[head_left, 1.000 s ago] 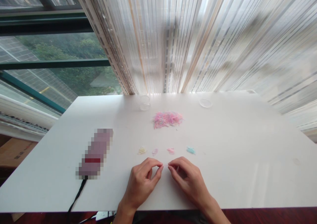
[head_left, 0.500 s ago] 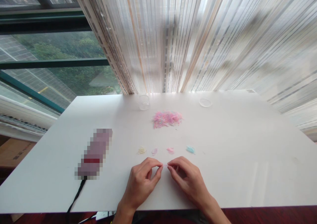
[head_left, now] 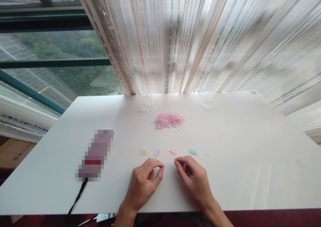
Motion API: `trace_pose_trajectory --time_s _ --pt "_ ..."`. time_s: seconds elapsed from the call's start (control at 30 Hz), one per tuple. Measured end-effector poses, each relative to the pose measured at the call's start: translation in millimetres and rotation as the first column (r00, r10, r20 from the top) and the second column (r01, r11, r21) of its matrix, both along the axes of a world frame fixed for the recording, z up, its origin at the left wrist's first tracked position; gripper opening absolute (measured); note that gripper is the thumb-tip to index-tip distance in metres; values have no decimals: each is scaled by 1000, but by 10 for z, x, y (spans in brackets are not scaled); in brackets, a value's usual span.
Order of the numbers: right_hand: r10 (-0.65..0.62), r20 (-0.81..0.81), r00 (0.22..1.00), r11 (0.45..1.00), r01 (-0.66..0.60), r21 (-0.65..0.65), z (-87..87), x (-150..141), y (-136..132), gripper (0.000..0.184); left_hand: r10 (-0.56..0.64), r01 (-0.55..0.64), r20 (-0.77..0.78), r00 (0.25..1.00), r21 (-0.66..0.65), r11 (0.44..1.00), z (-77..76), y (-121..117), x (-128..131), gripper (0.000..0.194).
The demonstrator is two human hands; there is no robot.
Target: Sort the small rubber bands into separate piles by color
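Near the front of the white table [head_left: 238, 173], my left hand [head_left: 144, 182] pinches thumb and forefinger together. Opposite it, my right hand [head_left: 193, 177] makes the same pinch. A faint, thin pinkish strand [head_left: 169, 162] seems to run across the gap between the fingertips; its ends are hidden in the pinches. Just beyond the hands lie four small bunches of thin strands in a row: pale yellow [head_left: 143, 151], lilac [head_left: 156, 153], pink [head_left: 173, 151] and light blue [head_left: 193, 151]. Farther back spreads a larger mixed heap of mostly pink strands [head_left: 170, 120].
Behind the heap stand a clear plastic tub [head_left: 146, 104] and, farther right, a clear round lid [head_left: 208, 103]. A blurred-out purplish object [head_left: 96, 153] with a black strap [head_left: 77, 198] lies at left. Striped curtains [head_left: 170, 46] hang along the table's back edge.
My right hand has moved a little to the right, widening the gap between the two pinches. My left hand has hardly moved. The bunches and heap are unchanged.
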State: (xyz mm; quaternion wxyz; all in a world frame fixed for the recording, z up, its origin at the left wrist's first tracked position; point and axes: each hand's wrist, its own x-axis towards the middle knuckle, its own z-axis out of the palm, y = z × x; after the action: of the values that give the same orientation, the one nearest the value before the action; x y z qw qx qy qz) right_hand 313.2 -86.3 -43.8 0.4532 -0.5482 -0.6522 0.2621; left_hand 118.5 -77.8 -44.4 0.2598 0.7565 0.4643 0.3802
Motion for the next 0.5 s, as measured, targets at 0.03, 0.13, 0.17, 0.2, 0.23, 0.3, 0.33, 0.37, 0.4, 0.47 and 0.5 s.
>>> trace_pose_trajectory --time_s 0.03,0.13,0.17,0.2,0.23,0.3,0.33,0.37,0.4,0.47,0.5 --pt "-59 -1 998 998 59 -4 -2 2 1 10 3 -3 -1 1000 -1 1000 1 1 1 7" --pt "-172 8 985 985 172 -8 -6 4 7 13 4 -4 -7 1000 -6 1000 6 3 7 7" --pt "-190 14 982 982 190 -5 -8 4 9 14 5 -5 -8 1000 -6 1000 9 3 9 8" --pt "-204 20 979 979 204 -4 -11 3 10 15 7 -7 -9 1000 -5 1000 12 3 11 8" --pt "-217 25 976 976 217 -4 -14 3 10 16 9 -9 -11 1000 -3 1000 15 2 12 8" --pt "-235 33 971 972 236 -15 -20 5 9 18 14 -14 -14 1000 4 1000 21 0 15 7" --pt "-241 35 970 970 242 -20 -23 6 7 19 16 -15 -17 1000 8 1000 23 -1 15 7" --pt "-245 36 969 969 246 -24 -25 6 6 19 16 -16 -19 1000 11 1000 25 -1 16 7" --pt "-248 38 968 968 249 -27 -26 7 5 19 17 -16 -20 1000 12 1000 26 0 16 7" --pt "-250 44 967 967 252 -31 -25 5 5 20 16 -15 -20 1000 10 1000 26 2 16 8" --pt "-250 47 967 967 252 -31 -24 3 6 20 15 -15 -19 1000 7 1000 26 3 15 8"
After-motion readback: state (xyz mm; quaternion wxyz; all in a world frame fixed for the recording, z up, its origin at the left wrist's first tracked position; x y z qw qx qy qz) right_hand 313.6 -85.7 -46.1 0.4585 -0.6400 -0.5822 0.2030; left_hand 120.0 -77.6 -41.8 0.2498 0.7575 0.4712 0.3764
